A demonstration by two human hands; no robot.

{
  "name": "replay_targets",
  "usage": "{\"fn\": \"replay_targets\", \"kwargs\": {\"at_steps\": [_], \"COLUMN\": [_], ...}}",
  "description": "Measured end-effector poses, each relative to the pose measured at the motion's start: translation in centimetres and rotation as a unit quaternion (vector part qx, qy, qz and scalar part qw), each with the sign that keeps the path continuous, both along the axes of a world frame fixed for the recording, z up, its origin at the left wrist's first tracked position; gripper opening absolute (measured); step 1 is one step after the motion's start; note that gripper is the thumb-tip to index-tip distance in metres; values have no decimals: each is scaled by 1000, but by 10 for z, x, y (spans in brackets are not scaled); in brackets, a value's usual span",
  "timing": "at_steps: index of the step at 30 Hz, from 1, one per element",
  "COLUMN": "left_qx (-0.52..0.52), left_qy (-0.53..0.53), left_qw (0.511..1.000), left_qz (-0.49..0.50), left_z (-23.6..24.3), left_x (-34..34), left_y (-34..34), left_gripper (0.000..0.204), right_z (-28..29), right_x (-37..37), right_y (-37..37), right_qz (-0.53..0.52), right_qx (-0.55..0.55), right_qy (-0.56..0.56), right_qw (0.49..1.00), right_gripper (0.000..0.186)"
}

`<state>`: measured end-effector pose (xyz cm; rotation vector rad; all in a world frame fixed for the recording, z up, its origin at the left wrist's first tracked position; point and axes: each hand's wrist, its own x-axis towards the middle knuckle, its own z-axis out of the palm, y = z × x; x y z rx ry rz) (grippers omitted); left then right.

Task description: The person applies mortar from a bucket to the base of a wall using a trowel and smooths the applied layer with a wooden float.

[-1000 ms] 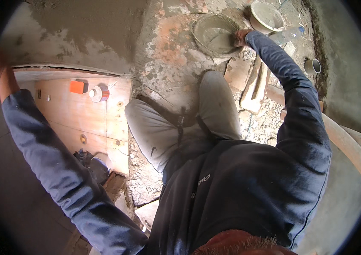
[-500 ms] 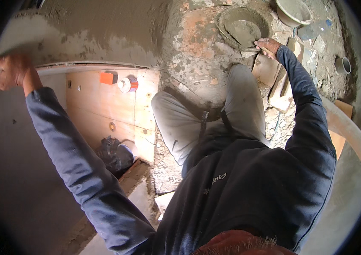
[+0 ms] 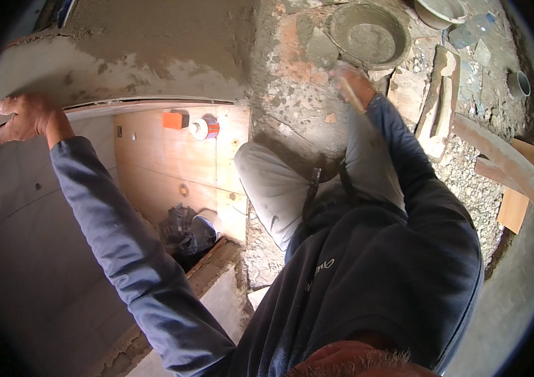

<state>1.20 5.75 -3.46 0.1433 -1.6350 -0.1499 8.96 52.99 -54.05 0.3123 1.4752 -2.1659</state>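
My left hand (image 3: 28,119) grips a long, narrow strip (image 3: 154,100) along the lower edge of the mortar-coated surface (image 3: 166,50) at upper left, its fingers curled at the edge. My right hand (image 3: 355,87) holds a pale wooden handle (image 3: 357,103) above my bent leg. Beyond it is a grey, mortar-smeared patch, possibly a tool's blade, but I cannot make it out clearly. A round basin (image 3: 366,36) of grey wet mix lies just past my right hand.
An orange box (image 3: 175,120), a white can (image 3: 201,129), a dark bag (image 3: 179,226) stand in the plywood-lined recess (image 3: 173,163). Rightward lie a second basin (image 3: 436,11), plastic bottle (image 3: 472,30), pipe piece (image 3: 518,84), broken boards (image 3: 441,100) and a long curved plank (image 3: 499,156).
My right hand has left the basin's rim and come down toward my leg with the wooden handle. My left hand remains at the edge, its fingers now less blurred. The view has shifted.
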Motion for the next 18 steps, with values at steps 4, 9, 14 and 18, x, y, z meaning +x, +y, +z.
{"fn": "replay_targets", "kwargs": {"at_steps": [4,9,14,18], "left_qx": [47,56,35,20], "left_qy": [1,1,2,10], "left_qw": [993,990,994,994], "left_qz": [-104,-130,-105,-105], "left_z": [-5,-9,-7,-2], "left_x": [2,10,11,12], "left_y": [7,23,20,8], "left_gripper": [71,69,67,65], "right_z": [-7,-29,-21,9], "right_x": [16,19,-1,-26], "right_y": [-65,-184,-274,-242], "right_qz": [-27,-256,-138,-201], "right_qx": [-55,3,80,-59], "right_qy": [0,25,-152,29], "right_qw": [998,966,975,977], "right_gripper": [41,37,38,37]}}
